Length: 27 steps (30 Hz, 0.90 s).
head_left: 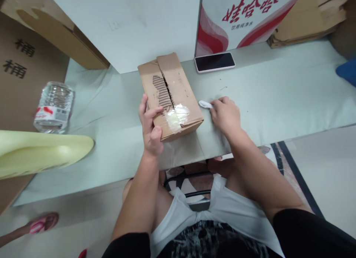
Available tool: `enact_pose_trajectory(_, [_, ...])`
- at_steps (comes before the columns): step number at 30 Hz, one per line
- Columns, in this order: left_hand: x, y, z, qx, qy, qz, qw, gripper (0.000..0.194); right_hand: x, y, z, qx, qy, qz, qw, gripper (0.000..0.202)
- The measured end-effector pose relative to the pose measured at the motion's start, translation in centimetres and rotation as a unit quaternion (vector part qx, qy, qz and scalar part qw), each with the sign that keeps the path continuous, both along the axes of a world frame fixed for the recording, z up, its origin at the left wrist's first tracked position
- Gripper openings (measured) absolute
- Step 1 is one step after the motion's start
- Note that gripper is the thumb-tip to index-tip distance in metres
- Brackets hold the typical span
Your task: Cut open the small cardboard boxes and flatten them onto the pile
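A small brown cardboard box (pixel 182 85) rests on the pale green table cover, tilted a little, with clear tape across the near end of its top seam. My left hand (pixel 151 126) grips the box at its left near corner, thumb low and fingers along the side. To the right of the box, my right hand (pixel 226 113) is closed on a small white object (pixel 205 104), whose rounded end sticks out toward the box. What exactly the object is cannot be made out.
A phone (pixel 215 62) lies behind the box, before a white and red carton (pixel 239 24). Flattened cardboard (pixel 303 22) is at back right. At left are a plastic bottle (pixel 55 108) and a yellow curved object (pixel 47 152). A person's foot (pixel 44 222) shows lower left.
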<state>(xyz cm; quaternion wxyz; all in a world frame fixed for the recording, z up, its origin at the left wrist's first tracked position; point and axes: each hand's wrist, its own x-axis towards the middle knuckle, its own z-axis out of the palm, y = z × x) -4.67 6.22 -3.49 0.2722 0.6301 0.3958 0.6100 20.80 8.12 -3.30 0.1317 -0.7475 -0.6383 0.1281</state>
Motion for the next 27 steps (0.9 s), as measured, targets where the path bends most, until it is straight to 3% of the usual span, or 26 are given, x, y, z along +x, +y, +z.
enact_pose_trajectory(2, [0.0,-0.1,0.1,0.001,0.007,0.0,1.0,0.045,0.5,0.3,0.3,0.042,0.039,-0.005,0.998,0.025])
enact_pose_trajectory(4, [-0.1,-0.2,0.0,0.004,0.01,-0.001,1.0,0.046,0.5,0.4,1.2,0.162,0.137,-0.011,0.977,0.023])
enact_pose_trajectory(5, [0.0,-0.1,-0.1,0.004,0.013,0.0,1.0,0.047,0.3,0.2,2.0,0.242,0.207,-0.009,0.948,0.024])
enact_pose_trajectory(7, [0.0,0.0,-0.3,0.009,0.029,0.003,1.0,0.051,-0.5,-0.5,3.8,0.387,0.352,0.009,0.852,0.027])
enact_pose_trajectory(9, [0.1,0.2,-0.6,0.02,0.054,0.0,0.998,0.054,-1.9,-1.7,5.7,0.457,0.448,0.031,0.768,0.025])
enact_pose_trajectory(10, [0.2,0.2,-0.7,0.027,0.065,-0.005,0.997,0.055,-2.6,-2.3,6.4,0.465,0.473,0.042,0.747,0.024])
enact_pose_trajectory(13, [0.7,0.3,-0.9,0.047,0.082,-0.013,0.995,0.053,-4.6,-4.0,7.3,0.431,0.509,0.075,0.741,0.022])
enact_pose_trajectory(20, [1.9,0.3,-1.1,0.053,0.08,-0.011,0.995,0.057,-6.2,-4.4,5.8,0.372,0.577,0.195,0.7,0.019])
enact_pose_trajectory(27, [1.9,0.2,-1.0,0.063,0.083,-0.014,0.994,0.052,-5.9,-3.9,5.6,0.389,0.513,0.221,0.733,0.014])
